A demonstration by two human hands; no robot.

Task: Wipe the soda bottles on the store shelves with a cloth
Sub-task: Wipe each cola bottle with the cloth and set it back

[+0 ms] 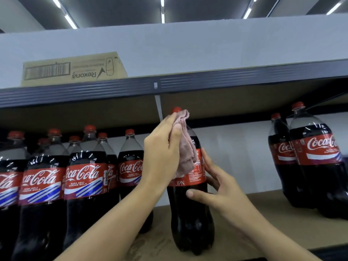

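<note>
A large cola bottle (190,213) with a red cap and red label stands upright alone on the shelf board (263,223). My left hand (162,153) grips a crumpled pink cloth (185,147) and holds it against the bottle's neck and shoulder, just under the cap. My right hand (216,187) holds the bottle at label height, thumb across the front, fingers round its right side. Part of the label is hidden behind the cloth.
Several cola bottles (84,181) crowd the shelf to the left. Two more cola bottles (316,159) stand at the right. The upper shelf edge (169,84) hangs close above the caps, with a cardboard box (75,69) on it. Bare shelf board lies between the middle bottle and the right pair.
</note>
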